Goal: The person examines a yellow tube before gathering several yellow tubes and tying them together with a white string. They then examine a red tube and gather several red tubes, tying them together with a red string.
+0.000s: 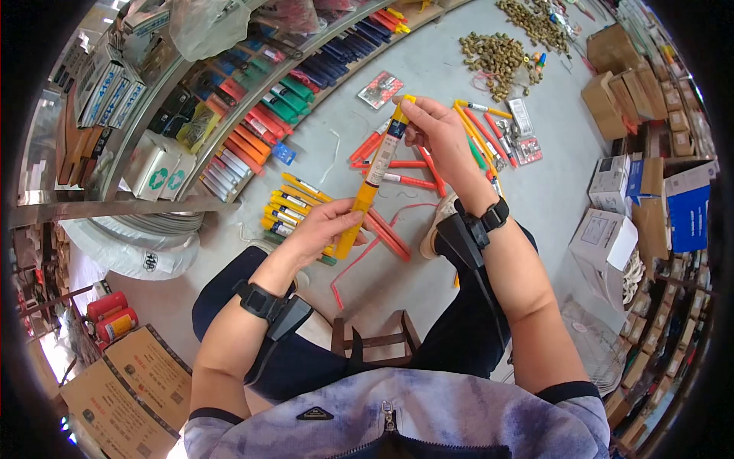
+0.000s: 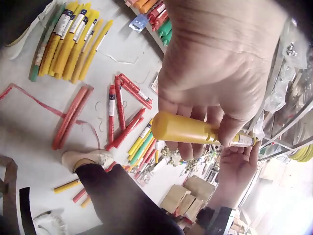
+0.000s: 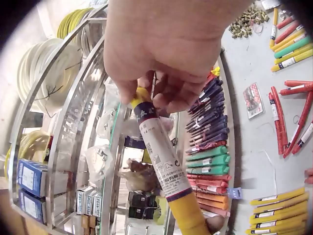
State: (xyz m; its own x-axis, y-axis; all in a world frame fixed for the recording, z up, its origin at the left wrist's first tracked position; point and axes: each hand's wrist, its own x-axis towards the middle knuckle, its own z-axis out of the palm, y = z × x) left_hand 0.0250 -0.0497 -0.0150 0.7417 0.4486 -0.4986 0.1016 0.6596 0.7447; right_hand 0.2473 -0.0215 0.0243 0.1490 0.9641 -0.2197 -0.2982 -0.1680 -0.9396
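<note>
A long yellow tube (image 1: 376, 170) with a white and navy label slants between the two hands. My left hand (image 1: 321, 229) grips it near its lower end, thumb laid along the front. At the top end my right hand (image 1: 440, 134) pinches the tip between thumb and fingers. In the left wrist view, the rounded yellow end (image 2: 178, 128) pokes out past the left hand's fingers. "14 mm" is readable on the label (image 3: 157, 144) in the right wrist view. Beside the left hand, a row of similar yellow tubes (image 1: 294, 200) lies on the floor.
Red tubes (image 1: 409, 164) lie scattered ahead, with mixed yellow, green and red ones (image 1: 482, 138) farther right. A metal shelf (image 1: 252, 84) with colored tubes runs along the left. Brass-colored pieces (image 1: 497, 57) are heaped at the back. White boxes (image 1: 604, 241) stand to the right.
</note>
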